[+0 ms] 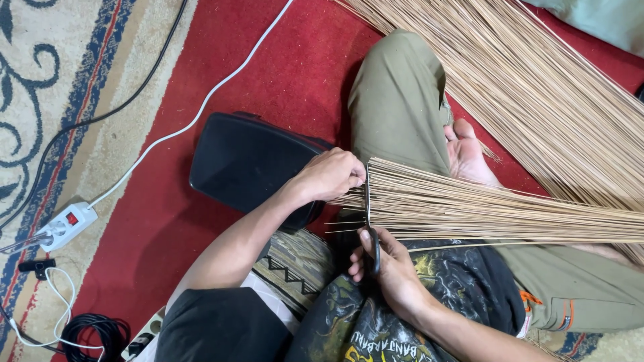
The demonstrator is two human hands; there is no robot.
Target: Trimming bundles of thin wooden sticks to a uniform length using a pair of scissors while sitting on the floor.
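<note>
Head view: left hand (pixel 330 175) grips stick bundle (pixel 483 208), right hand (pixel 389 268) holds scissors (pixel 371 234).

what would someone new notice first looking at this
The eye goes first to the fan of thin tan sticks across the person's lap, gripped at its trimmed end by the left hand, while the right hand works dark scissors against those ends. A far larger heap of the same sticks sweeps over the red carpet at upper right, and a black case lies beside the left hand.
</note>
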